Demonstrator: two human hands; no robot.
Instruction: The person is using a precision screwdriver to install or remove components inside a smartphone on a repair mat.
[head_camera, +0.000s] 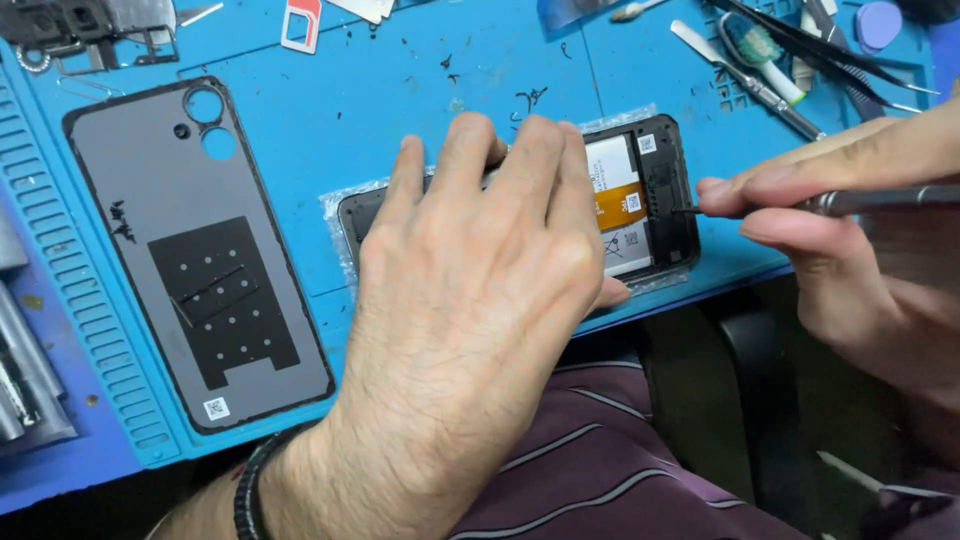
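An opened smartphone (655, 200) lies across the near edge of a blue work mat (400, 90), its white battery and orange flex strip exposed. My left hand (470, 270) rests flat on top of it, covering most of its left and middle part and pressing it down. My right hand (840, 215) comes in from the right, pinching a slim metal screwdriver (860, 200) whose dark tip touches the phone's right end. The phone's removed back cover (195, 260), grey with a black pad and camera holes, lies inside-up on the mat to the left.
Tweezers (830, 50), a small brush (760, 50) and a metal pry tool (750, 80) lie at the mat's far right. A SIM tray (300, 22) and metal parts (90, 30) sit at the far left. Small black debris dots the mat. My striped lap (600, 450) is below the table edge.
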